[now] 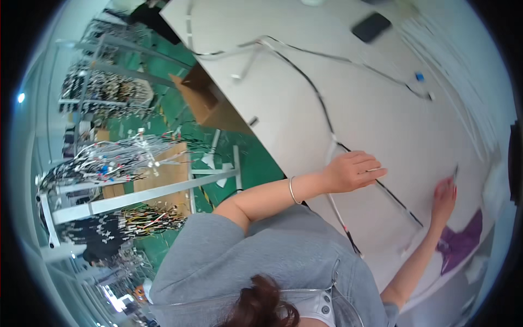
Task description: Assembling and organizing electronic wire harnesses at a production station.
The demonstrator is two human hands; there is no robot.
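A long wire harness [313,87], wrapped in black with pale stretches, runs across the white table and branches several ways. My left hand [354,171] lies over it near a branching point, fingers close together and bent around the black strand, which passes beneath; the fingertips' grip is partly hidden. One black end [400,204] comes out past my fingers, and a pale branch [339,212] passes under my wrist toward my body. Off to the right, my right hand [445,201] is closed on red-handled scissors [455,173], their metal tip pointing away from me.
A purple cloth [462,242] lies beside my right forearm. Pale strands [444,82] line the table's right side; a black phone-like object [371,27] sits at the far side. Left of the table stand an open cardboard box [204,101] and a metal rack [141,195] hung with wire bundles.
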